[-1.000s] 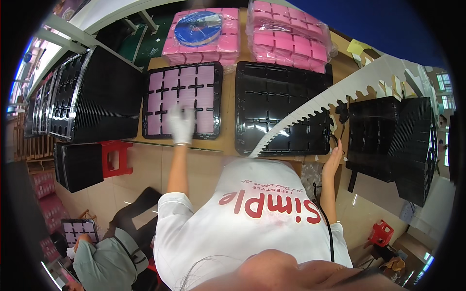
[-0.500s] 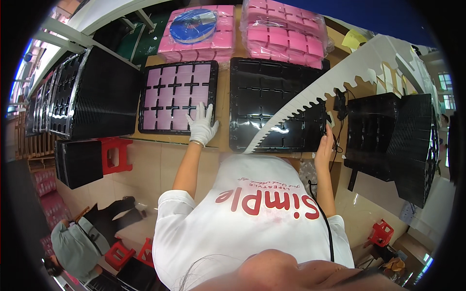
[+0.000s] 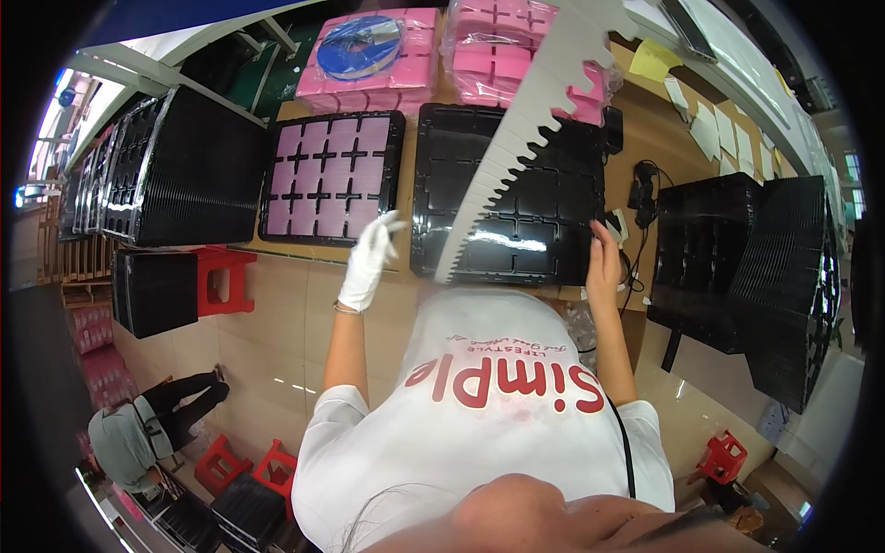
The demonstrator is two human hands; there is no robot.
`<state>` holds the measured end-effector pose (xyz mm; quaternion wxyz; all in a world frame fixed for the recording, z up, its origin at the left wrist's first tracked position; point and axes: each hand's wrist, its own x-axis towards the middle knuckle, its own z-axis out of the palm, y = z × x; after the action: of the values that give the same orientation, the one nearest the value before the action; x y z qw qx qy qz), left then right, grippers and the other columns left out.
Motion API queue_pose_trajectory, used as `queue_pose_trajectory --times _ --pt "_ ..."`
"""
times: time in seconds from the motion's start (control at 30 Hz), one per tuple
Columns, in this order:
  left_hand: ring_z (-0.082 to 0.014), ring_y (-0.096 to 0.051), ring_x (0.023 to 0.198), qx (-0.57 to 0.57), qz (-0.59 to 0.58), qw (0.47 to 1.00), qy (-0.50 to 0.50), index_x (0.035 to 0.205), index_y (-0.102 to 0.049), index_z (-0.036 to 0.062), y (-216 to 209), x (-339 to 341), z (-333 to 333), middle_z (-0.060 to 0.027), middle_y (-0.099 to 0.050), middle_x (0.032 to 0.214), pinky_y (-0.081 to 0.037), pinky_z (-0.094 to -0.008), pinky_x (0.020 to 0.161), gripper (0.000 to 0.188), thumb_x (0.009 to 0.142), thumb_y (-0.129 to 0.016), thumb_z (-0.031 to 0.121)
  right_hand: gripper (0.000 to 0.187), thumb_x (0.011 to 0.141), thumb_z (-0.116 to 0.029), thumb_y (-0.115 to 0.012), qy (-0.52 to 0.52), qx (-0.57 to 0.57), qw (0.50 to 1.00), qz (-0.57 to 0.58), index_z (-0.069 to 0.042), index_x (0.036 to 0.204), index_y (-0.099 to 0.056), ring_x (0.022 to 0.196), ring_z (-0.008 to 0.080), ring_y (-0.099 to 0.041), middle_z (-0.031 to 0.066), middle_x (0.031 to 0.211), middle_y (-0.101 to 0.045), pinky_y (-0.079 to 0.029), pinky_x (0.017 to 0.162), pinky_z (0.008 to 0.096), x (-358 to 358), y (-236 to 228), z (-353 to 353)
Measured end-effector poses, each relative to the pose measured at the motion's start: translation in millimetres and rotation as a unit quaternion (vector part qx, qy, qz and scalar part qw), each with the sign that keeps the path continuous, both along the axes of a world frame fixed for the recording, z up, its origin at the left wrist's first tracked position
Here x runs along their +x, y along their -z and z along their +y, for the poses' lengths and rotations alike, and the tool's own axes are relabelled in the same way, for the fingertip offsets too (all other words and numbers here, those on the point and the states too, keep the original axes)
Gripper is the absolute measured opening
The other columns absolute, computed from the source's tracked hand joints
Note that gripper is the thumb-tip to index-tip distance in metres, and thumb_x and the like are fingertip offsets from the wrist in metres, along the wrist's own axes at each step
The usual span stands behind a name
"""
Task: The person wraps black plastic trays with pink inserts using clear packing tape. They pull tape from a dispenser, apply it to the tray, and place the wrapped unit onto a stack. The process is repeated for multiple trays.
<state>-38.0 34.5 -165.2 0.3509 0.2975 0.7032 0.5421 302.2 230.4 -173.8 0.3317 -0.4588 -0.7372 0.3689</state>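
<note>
My left hand (image 3: 368, 264), in a white glove, hovers off the near right corner of a black tray (image 3: 400, 152) filled with pink sheets (image 3: 313, 152) between cross-shaped dividers. Its fingers point away from me, slightly apart, with nothing visible in them. A larger black plastic tray (image 3: 544, 235) with moulded cross shapes lies to the right, in front of my body. Beside its right edge is my bare right hand (image 3: 604, 264), fingers stretched out and holding nothing I can see; whether they touch the rim I cannot tell.
A pale toothed strip (image 3: 516, 120) crosses the view, covering part of the larger tray. Behind stand wrapped pink stacks (image 3: 489, 63), one topped by a blue reel (image 3: 359, 48). Black tray stacks (image 3: 198, 170) flank the table. A black cable (image 3: 645, 194) lies right; a person (image 3: 134, 442) is lower left.
My left hand has lifted off the pink-filled tray and come back toward me, past its near right corner. My right hand has shifted slightly left and away from me along the larger tray's edge.
</note>
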Motion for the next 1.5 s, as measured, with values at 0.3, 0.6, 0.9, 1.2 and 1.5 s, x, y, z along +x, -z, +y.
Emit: queue_pose_trajectory --times 0.3,0.6,0.9,1.2,1.5 --pt "-0.0100 -0.064 0.069 0.045 -0.163 0.985 -0.038 0.107 -0.064 -0.0008 -37.0 49.8 48.7 -0.0084 -0.069 0.090 -0.048 -0.0211 0.057 0.026 0.083 -0.056 -0.003 0.043 0.089 -0.013 -0.065 -0.382 -0.297 0.867 0.118 -0.004 0.129 -0.053 0.122 0.0195 -0.053 0.0084 0.126 -0.059 -0.039 0.106 0.0323 -105.7 4.7 -24.8" --pt "-0.0113 -0.061 0.068 0.205 -0.240 0.925 -0.210 0.111 -0.055 0.0018 -38.9 30.4 59.7 -0.0113 -0.066 0.094 -0.047 -0.0235 0.055 0.027 0.093 -0.057 0.021 0.027 0.086 -0.013 -0.070 -0.459 -0.290 0.840 0.009 -0.004 0.109 -0.062 0.098 0.0159 -0.063 0.0069 0.101 -0.068 -0.048 0.091 0.0311 -143.9 18.9 -39.8" --pt "-0.0119 -0.056 0.107 -0.088 0.070 0.988 0.107 0.139 -0.045 0.0000 44.3 -51.7 36.8 -0.0088 -0.058 0.126 -0.043 -0.0266 0.092 0.070 0.087 -0.066 0.043 0.007 0.096 -0.012 -0.053 -0.260 -0.489 0.800 0.230 -0.005 0.094 -0.052 0.091 0.0235 -0.068 0.0167 0.097 -0.069 -0.052 0.085 0.0328 -122.1 6.0 -26.5" --pt "-0.0276 -0.024 0.144 -0.314 0.507 0.800 0.071 0.147 -0.033 0.0063 147.3 -140.5 163.0 -0.0163 -0.030 0.153 -0.013 -0.0535 0.115 0.074 0.094 -0.033 0.058 0.008 0.097 -0.012 -0.052 -0.179 -0.469 0.834 0.229 -0.005 0.094 -0.053 0.089 0.0210 -0.068 0.0163 0.096 -0.069 -0.052 0.080 0.0298 -117.3 -1.2 -53.7" --pt "-0.0408 -0.065 0.083 -0.296 0.419 0.858 0.034 0.103 -0.064 0.0035 81.9 -122.8 151.3 -0.0214 -0.068 0.090 -0.050 -0.0511 0.079 0.054 0.098 -0.035 0.049 0.008 0.097 -0.011 -0.054 -0.115 -0.452 0.848 0.253 -0.003 0.097 -0.053 0.086 0.0204 -0.068 0.0164 0.094 -0.069 -0.051 0.079 0.0303 -113.4 -0.2 -64.8"
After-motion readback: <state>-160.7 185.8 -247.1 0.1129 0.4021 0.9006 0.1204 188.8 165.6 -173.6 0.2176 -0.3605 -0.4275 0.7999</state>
